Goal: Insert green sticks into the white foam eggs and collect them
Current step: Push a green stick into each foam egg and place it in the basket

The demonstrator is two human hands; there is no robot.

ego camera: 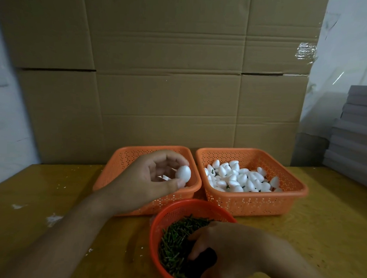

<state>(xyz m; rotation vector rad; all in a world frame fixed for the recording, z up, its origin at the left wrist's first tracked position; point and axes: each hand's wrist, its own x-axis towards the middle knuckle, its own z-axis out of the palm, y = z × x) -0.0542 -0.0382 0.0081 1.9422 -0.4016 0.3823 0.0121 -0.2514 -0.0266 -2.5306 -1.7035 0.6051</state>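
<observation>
Step in hand: pick-up of both parts, ahead of insertion.

The left hand is raised over the left orange basket, thumb and fingertips curled round one white foam egg. No stick shows in that egg. A few more white pieces lie low in this basket, mostly hidden behind the hand.

The right hand is down inside the round red basket, fingers curled among the green sticks. Whether a stick is already pinched cannot be told; the fingertips are buried and shadowed.

The right orange basket holds a heap of foam eggs; green ends show on several, so it is judged to be the collection bin for finished pieces. All three baskets stand on the yellow table, cardboard boxes behind.

Next move, as judged: single out one stick, bring hands together, align the stick tip with one end of the egg and push straight in. Foam is soft, so an off-axis push would likely tear or exit sideways. Then drop the piece into the right basket.
</observation>
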